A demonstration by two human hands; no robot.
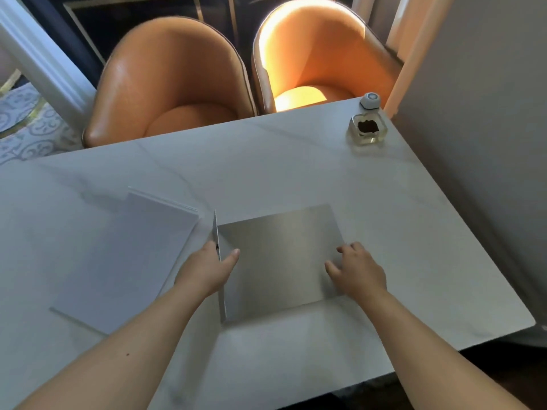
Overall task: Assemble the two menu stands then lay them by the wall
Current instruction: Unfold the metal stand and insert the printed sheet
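A metal menu stand lies flat mid-tabletop. The left hand pinches its upturned lip, fingers closed on the edge; the right hand presses open-fingered to steady it. White panels wait alongside, likely for fitting.

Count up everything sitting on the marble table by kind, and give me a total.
Metal stand base, bent with an upright lip: 1
Stack of white sheets: 1
Glass ashtray: 1
Small white round device: 1
Total: 4 kinds of item on the table; the sheets in the stack can't be counted.
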